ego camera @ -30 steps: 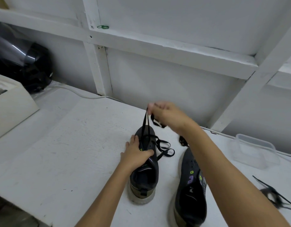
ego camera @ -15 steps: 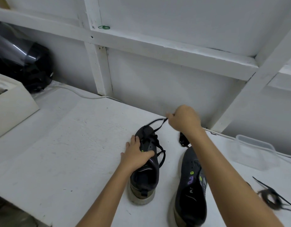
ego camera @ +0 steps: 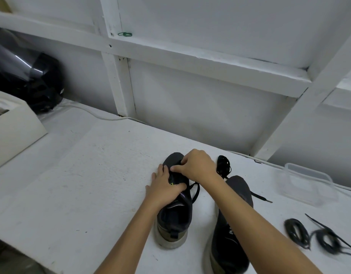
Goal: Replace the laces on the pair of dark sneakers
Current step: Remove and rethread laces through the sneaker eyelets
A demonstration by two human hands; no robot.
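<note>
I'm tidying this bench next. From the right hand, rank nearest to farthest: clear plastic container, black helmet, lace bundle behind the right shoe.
1. Lace bundle: just right of the right hand.
2. Clear plastic container: farther right, by the wall.
3. Black helmet: far left corner.

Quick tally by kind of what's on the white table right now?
Dark sneakers: 2
Loose black lace bundles: 3
Clear plastic container: 1
White foam box: 1
Black helmet: 1
Total: 8
</note>
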